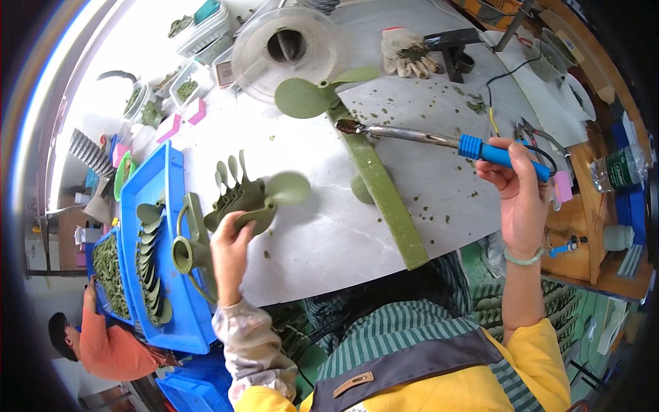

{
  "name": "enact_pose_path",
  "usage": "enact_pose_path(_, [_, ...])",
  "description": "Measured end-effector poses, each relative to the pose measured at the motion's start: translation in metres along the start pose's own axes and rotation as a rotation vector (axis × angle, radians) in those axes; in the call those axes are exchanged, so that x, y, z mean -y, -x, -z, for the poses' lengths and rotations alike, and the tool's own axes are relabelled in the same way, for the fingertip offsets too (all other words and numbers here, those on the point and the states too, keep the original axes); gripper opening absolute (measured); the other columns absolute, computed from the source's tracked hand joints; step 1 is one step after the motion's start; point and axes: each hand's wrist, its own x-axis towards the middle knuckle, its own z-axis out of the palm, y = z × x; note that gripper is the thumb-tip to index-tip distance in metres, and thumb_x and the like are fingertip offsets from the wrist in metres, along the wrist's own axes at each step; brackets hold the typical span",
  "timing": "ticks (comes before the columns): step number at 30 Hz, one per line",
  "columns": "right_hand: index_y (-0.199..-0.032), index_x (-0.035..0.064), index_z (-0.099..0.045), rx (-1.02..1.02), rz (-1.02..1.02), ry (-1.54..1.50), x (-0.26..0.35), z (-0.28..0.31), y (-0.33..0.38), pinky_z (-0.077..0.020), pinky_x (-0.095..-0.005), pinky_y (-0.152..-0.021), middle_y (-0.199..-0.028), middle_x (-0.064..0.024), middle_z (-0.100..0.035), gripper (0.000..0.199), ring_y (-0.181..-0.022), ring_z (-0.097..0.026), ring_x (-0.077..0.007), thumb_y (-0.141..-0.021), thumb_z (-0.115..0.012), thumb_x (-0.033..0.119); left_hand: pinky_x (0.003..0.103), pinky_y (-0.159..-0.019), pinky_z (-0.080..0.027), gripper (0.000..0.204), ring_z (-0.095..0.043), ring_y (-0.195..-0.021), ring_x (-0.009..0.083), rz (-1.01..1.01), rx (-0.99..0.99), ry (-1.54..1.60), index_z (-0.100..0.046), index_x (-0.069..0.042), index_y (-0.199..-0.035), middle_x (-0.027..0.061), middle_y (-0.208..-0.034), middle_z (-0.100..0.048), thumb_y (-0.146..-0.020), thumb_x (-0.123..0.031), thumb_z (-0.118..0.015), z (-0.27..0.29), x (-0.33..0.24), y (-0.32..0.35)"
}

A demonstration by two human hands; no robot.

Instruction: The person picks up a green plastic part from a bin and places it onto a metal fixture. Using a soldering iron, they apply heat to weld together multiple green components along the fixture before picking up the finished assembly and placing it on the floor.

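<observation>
My right hand [519,182] is wrapped round the blue handle of a soldering iron [419,135]. Its dark, broad tip sits at the upper part of a long green bar [388,199] lying across the table. A two-bladed green propeller [302,98] rests at the bar's far end, close to the tip. On the left, my left hand [232,248] pinches a blade of another green propeller [288,188]. Beside that hand stands a row of several similar upright green blades [233,172], next to a green ring-ended piece [184,254].
A blue tray [175,161] holds a stack of green propellers. Behind it are a person in orange [120,343] and a bin of green pieces. Farther back sit a round clear lid [240,62], work gloves [405,51] and a black stand [453,51]. Green crumbs litter the table.
</observation>
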Motion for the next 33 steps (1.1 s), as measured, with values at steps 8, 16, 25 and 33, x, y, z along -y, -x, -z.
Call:
enact_pose_path(8, [-0.099, -0.007, -0.064, 0.04, 0.012, -0.028, 0.004, 0.001, 0.0, -0.0568, -0.0291, -0.071, -0.083, -0.0119, -0.067, 0.027, -0.073, -0.068, -0.0184, -0.093, -0.053, 0.017, 0.025, -0.079, -0.054, 0.024, -0.063, -0.09, 0.0114, -0.004, 0.041, 0.357, -0.057, 0.0, -0.114, 0.0045, -0.102, -0.064, -0.093, -0.009, -0.055, 0.031, -0.076, 0.002])
enact_pose_path(16, [-0.097, -0.007, -0.064, 0.087, 0.058, -0.002, 0.009, -0.018, -0.022, -0.0572, -0.0297, -0.072, -0.088, -0.0127, -0.066, 0.026, -0.075, -0.068, -0.0192, -0.092, -0.056, 0.017, 0.028, -0.081, -0.054, 0.028, -0.064, -0.094, 0.0162, -0.023, 0.092, 0.644, -0.054, 0.0, -0.117, 0.008, -0.105, -0.064, -0.091, -0.009, -0.058, -0.006, -0.096, -0.031])
enact_pose_path(25, [-0.093, -0.0074, -0.065, 0.254, 0.208, 0.117, 0.028, -0.043, -0.049, -0.0578, -0.0284, -0.068, -0.083, -0.0114, -0.067, 0.027, -0.072, -0.068, -0.0185, -0.09, -0.059, 0.019, 0.03, -0.084, -0.054, 0.025, -0.064, -0.096, 0.0196, 0.006, 0.096, 0.763, -0.053, -0.001, -0.116, 0.0108, -0.107, -0.064, -0.093, -0.009, -0.056, -0.012, -0.097, -0.035])
enact_pose_path(33, [-0.095, -0.0067, -0.065, 0.184, 0.192, 0.128, 0.027, -0.03, -0.032, -0.0576, -0.0287, -0.069, -0.084, -0.0121, -0.067, 0.027, -0.072, -0.068, -0.0187, -0.092, -0.056, 0.019, 0.029, -0.085, -0.053, 0.026, -0.064, -0.096, 0.0176, 0.059, 0.16, 0.82, -0.055, -0.002, -0.116, 0.0097, -0.108, -0.064, -0.091, -0.009, -0.059, -0.035, -0.093, -0.053])
